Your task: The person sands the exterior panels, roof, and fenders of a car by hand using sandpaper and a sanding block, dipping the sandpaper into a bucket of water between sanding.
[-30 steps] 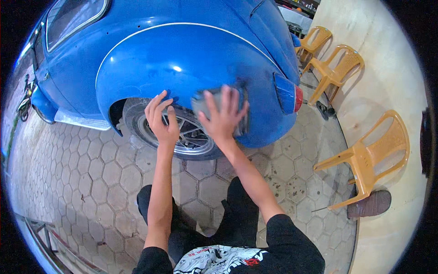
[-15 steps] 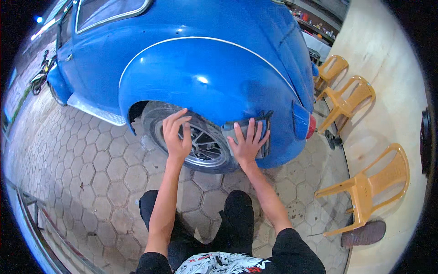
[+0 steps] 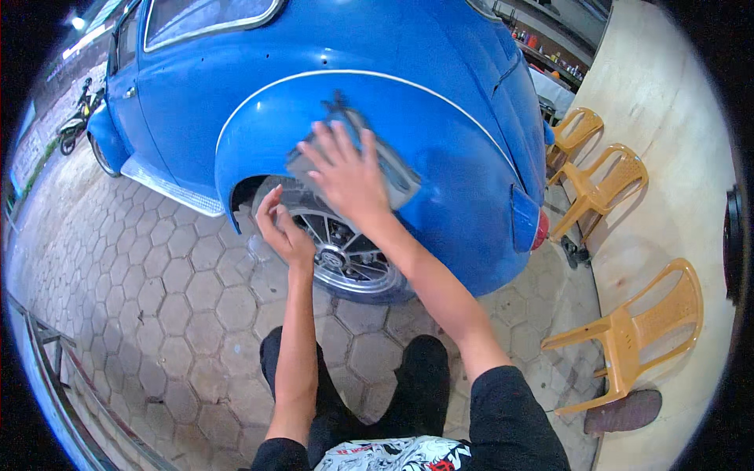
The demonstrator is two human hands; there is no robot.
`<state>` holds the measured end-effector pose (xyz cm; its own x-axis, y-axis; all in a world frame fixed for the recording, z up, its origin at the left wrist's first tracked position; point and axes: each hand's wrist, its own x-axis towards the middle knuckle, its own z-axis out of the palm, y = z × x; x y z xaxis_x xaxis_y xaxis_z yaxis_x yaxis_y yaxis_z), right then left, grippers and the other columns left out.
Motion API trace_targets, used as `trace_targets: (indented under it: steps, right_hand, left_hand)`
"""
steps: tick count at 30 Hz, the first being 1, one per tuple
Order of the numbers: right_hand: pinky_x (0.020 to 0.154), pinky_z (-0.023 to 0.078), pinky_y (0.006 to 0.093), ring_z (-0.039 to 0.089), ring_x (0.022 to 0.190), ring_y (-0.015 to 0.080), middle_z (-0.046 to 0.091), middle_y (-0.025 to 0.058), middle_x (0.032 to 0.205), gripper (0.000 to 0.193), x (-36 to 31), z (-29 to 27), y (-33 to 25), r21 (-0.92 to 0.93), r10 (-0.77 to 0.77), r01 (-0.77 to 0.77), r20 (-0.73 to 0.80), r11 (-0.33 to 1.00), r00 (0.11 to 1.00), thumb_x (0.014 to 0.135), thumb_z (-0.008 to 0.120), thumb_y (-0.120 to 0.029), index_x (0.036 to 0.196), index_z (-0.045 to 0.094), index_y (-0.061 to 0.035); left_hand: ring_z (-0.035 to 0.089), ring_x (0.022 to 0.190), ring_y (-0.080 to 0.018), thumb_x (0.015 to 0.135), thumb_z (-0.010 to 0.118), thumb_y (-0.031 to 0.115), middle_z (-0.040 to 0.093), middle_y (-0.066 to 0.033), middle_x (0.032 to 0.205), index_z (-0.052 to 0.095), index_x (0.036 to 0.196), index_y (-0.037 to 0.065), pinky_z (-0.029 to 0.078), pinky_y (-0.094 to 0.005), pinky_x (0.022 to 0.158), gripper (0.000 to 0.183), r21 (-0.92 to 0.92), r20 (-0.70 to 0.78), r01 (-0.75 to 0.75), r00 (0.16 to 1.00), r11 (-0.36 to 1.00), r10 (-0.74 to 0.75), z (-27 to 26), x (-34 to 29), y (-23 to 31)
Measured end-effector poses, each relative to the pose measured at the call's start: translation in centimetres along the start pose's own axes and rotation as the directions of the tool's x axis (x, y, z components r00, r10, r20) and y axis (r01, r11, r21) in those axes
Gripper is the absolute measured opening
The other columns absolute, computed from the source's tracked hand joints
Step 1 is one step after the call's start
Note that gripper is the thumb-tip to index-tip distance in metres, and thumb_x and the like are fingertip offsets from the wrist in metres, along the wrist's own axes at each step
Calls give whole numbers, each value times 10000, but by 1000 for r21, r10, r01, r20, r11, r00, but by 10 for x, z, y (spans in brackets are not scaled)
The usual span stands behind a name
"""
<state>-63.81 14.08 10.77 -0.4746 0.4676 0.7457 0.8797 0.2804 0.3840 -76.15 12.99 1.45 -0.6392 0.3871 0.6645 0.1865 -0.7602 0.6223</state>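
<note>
One grey cloth (image 3: pixel 400 177), blurred, lies in the head view against the blue fender (image 3: pixel 463 212) above the wheel (image 3: pixel 332 260), beneath the right hand (image 3: pixel 350 179), whose fingers are spread flat over it. The left hand (image 3: pixel 286 232), fingers loosely bent and open, is near the wheel's edge. Three yellow chairs (image 3: pixel 653 312) stand beside the pale wall (image 3: pixel 652 94).

Garage-like: blue car (image 3: pixel 271 122) on hexagonal paving (image 3: pixel 188 306)

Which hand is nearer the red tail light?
The right hand, on the grey cloth left of the tail light; the left hand is farther left, by the rear wheel.
</note>
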Motion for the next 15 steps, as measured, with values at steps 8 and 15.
trace_targets:
  steps: [8, 15]
  right_hand:
    - [1133, 242, 648, 344, 1457, 354, 364, 99, 1607, 524, -96, -33, 46, -65, 316, -320, -67, 945, 946, 996, 523, -445, 1499, 478, -305]
    - [1152, 197, 672, 334, 1460, 377, 384, 122, 1595, 502, 38, -4, 2, -64, 146, -147, -18, 987, 989, 1009, 500, -369, 1495, 485, -245]
  left_hand:
    - [611, 1056, -248, 955, 515, 2, 668, -142, 1185, 660, 1174, 9, 470, -355, 887, 262, 53, 266, -220, 943, 974, 199, 2, 2, 10]
    - [606, 1026, -263, 970, 512, 37, 677, -139, 1158, 661, 1157, 9, 464, -355, 877, 241, 0, 71, 10, 997, 1000, -10, 1, 10, 4]
